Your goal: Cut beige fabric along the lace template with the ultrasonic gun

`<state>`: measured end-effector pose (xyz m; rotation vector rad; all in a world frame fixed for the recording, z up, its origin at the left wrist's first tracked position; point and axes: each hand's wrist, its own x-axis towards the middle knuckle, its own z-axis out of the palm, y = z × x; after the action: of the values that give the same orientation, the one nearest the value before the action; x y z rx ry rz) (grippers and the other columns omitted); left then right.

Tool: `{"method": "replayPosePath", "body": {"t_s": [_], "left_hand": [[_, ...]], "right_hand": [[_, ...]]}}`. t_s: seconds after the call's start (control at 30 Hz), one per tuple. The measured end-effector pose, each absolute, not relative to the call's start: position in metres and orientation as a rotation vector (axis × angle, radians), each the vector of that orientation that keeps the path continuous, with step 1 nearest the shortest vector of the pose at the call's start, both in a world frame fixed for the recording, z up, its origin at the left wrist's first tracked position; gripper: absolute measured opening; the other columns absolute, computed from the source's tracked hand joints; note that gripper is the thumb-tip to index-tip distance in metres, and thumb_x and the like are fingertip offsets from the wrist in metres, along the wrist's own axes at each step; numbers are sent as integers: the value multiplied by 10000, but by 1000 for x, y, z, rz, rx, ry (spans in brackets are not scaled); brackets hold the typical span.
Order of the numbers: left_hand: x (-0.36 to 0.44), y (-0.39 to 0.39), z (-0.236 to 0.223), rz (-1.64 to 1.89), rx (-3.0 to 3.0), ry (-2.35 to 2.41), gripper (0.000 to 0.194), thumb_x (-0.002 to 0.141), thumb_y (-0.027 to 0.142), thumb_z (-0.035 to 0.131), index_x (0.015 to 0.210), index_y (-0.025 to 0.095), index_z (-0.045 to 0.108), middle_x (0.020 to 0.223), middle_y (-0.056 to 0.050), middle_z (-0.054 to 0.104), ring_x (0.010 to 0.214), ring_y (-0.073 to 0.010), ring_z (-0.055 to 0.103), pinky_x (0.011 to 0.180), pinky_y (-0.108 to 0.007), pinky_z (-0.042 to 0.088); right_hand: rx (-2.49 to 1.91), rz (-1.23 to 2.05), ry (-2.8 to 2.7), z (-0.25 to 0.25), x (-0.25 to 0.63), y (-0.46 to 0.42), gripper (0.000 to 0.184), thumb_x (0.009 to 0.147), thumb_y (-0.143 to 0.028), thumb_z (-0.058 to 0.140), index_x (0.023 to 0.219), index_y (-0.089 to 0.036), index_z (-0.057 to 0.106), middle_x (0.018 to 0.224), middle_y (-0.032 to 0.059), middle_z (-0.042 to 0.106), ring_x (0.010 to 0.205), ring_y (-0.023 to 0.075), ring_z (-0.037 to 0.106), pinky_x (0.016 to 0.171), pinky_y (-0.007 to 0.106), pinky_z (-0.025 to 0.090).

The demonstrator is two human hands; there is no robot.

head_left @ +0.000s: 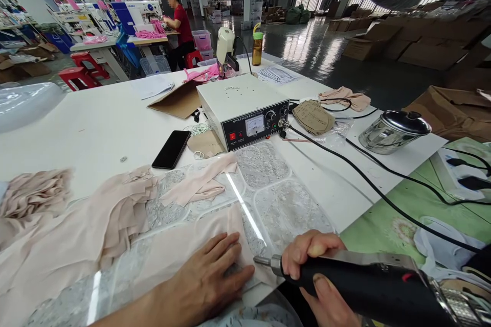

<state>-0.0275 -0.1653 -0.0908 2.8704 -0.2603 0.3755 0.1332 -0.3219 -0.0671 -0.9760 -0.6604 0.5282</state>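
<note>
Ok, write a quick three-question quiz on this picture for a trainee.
1. Which hand grips the black handheld tool?
2. True or false: the left hand rests on pale pink fabric.
3. Fill in: as pictured, the lidded metal pot stands to the ____ of the dial-fronted box.

Key: 1, the right hand; 2, true; 3, right.

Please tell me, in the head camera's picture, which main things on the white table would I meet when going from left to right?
crumpled pale pink fabric → black phone → white control box with a dial → brown card pieces → lidded metal pot
</note>
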Motion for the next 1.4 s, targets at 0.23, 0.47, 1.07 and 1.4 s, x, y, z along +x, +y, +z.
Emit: {"method": "replayPosePath", "body": {"t_s": [0.23,0.47,1.07,1.4], "left_hand": [[-25,-165,-82,380,2892,-275,346,895,262,633,1235,214,594,1127,-111,608,1227,-298,532,1010,-452,487],[-26,-164,-92,435,2876,-279,383,859,263,674,1232,215,595,1124,-113,608,1226,-303,529,1007,-459,491],[-30,-160,-100,315,2884,-288,476,951,313,556,1339,45,490,1198,-194,629,1272,-326,507,1037,-502,474],[-31,-158,-100,264,2925,-322,468,941,297,579,1336,62,494,1295,-188,591,1336,-316,439,1084,-489,427]], "right_hand": [[-967,517,-719,-69,134,-319,98,936,-336,513,890,-266,461,768,-12,512,613,126,527,566,297,476],[-969,470,-686,-66,133,-313,137,921,-383,527,898,-265,462,736,-14,513,586,131,515,544,309,465],[-957,533,-707,-69,133,-316,132,928,-395,504,923,-276,448,776,-13,499,596,129,513,552,303,450],[-978,540,-729,-71,136,-318,128,931,-387,503,917,-276,441,758,-10,518,603,137,521,557,304,463]]}}
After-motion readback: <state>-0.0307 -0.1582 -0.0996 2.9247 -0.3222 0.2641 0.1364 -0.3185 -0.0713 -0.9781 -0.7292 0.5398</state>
